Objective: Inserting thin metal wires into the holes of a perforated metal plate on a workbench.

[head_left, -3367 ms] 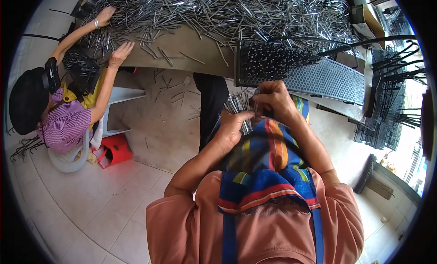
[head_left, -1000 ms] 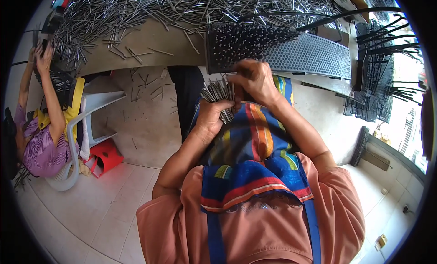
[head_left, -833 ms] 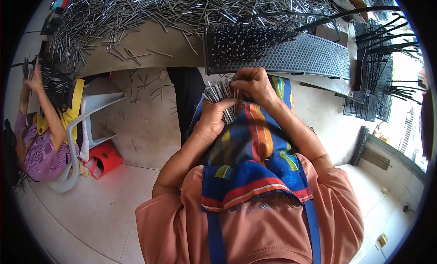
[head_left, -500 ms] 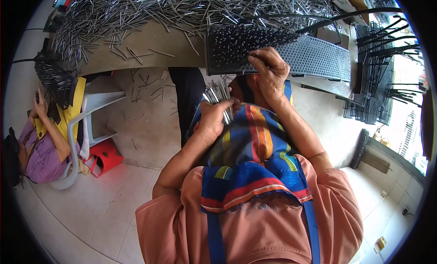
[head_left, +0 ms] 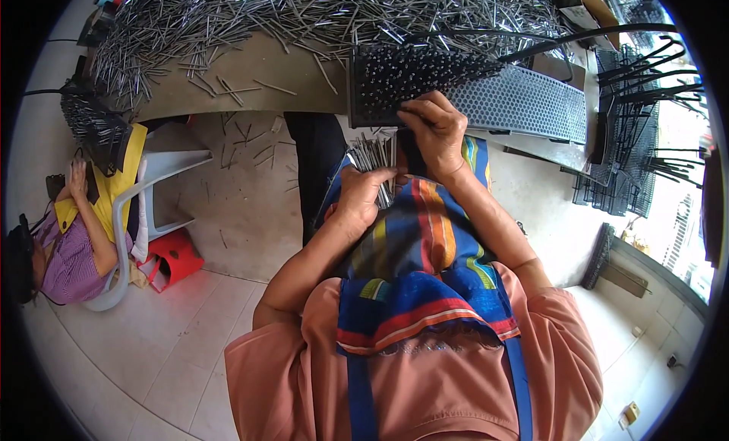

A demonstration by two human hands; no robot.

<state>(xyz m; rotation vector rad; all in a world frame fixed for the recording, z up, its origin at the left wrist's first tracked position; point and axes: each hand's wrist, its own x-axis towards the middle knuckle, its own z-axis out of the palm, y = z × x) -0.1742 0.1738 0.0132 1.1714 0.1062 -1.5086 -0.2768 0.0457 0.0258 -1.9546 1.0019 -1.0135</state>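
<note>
Grey holed tray [head_left: 524,107] w/ rods [head_left: 395,78]; LH [head_left: 358,193] grips bundle [head_left: 372,156], RH [head_left: 440,137] pinching, can't tell what.

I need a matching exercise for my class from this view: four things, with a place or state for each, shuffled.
Things:
1. Left hand
2. Right hand
3. Bag
4. Perforated rack

Places and states:
A. Filled with many slender rods in its left part
B. Red, low down beside the pale chair
C. Gripping a bundle of metal rods
D. At the rack's near edge, fingers bent

Right pairs: 1-C, 2-D, 3-B, 4-A
</note>
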